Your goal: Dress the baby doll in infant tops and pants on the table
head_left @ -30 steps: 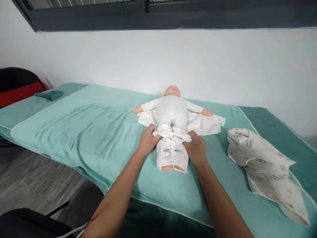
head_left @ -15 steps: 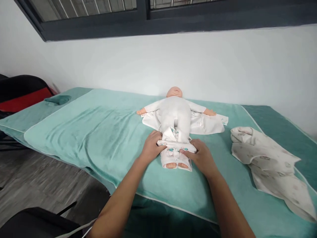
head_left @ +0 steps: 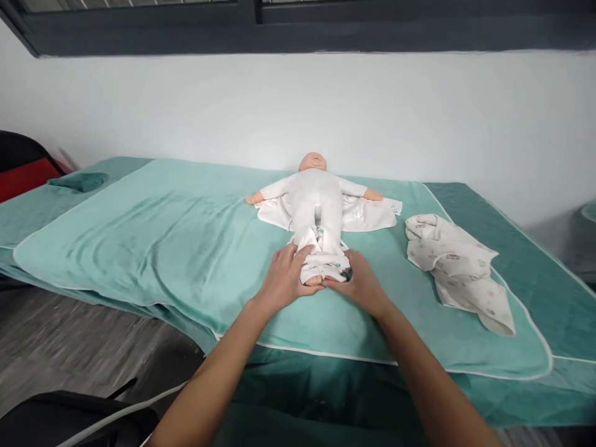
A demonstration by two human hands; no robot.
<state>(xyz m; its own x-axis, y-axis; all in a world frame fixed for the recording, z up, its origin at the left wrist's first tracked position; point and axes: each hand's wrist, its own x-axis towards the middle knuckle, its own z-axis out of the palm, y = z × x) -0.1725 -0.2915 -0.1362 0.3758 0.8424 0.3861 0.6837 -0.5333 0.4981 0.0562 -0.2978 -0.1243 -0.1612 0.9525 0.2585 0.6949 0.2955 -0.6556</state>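
A baby doll (head_left: 316,192) in a white body lies on its back, arms spread, head toward the wall. White printed baby pants (head_left: 323,261) are bunched around its lower legs, with the feet showing at the leg ends. My left hand (head_left: 283,278) is curved around the left side of the pants, thumb by one foot. On the other side, my right hand (head_left: 362,282) grips the pants, its thumb at the hem by the other foot. Some fingertips are hidden behind the cloth. Spread out beneath the doll's torso and arms is a white baby top (head_left: 370,216).
The bed has a light green cover (head_left: 186,248) with folds on the left. A crumpled white printed cloth garment (head_left: 459,267) lies to the right. Behind is a white wall (head_left: 186,112) with a dark window frame (head_left: 139,31). A black chair (head_left: 69,416) with a cable stands at lower left.
Both hands have moved down from the rolled waistband to the leg ends by the feet. The pants are more bunched together. The camera view has shifted.
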